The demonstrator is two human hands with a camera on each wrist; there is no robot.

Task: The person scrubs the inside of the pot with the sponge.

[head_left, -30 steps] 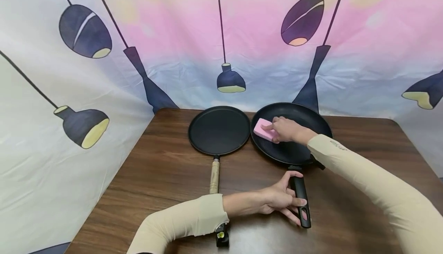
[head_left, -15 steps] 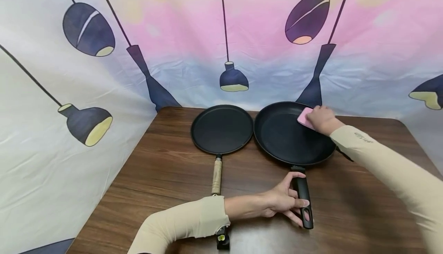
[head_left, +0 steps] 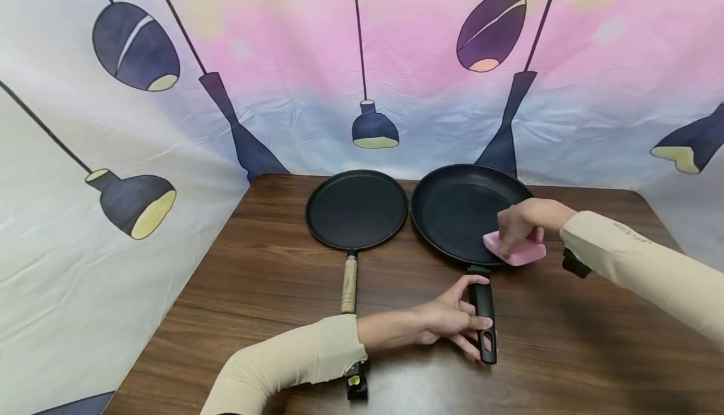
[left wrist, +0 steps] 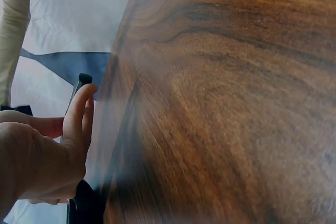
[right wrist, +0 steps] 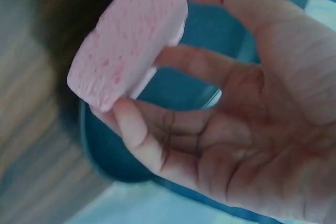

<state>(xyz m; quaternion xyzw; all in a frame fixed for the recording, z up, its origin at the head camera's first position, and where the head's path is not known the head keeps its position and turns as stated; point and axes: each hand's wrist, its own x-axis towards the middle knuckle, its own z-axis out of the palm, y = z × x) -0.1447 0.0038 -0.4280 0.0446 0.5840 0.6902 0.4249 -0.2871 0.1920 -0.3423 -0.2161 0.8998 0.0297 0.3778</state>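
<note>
A black frying pan point(head_left: 458, 217) sits at the table's back right, its handle point(head_left: 482, 298) pointing toward me. My left hand point(head_left: 449, 315) grips that handle, thumb and fingers on either side; the left wrist view catches the same hand point(left wrist: 52, 156) from behind. At the pan's near-right rim, my right hand point(head_left: 523, 221) pinches a pink sponge point(head_left: 527, 254), which laps over the edge. In the right wrist view the sponge point(right wrist: 126, 51) shows a pitted face, held between thumb and fingertips.
Left of the frying pan lies a flat black crepe pan point(head_left: 357, 210) with a wooden handle point(head_left: 349, 284), close against its neighbour. My left forearm crosses over that handle's near end. A printed cloth point(head_left: 294, 119) hangs behind the brown wooden table point(head_left: 254, 283).
The right hand has swept the sponge from the pan's left side, up to its far-right wall, then down to the near-right rim. My left hand keeps its hold on the handle.
</note>
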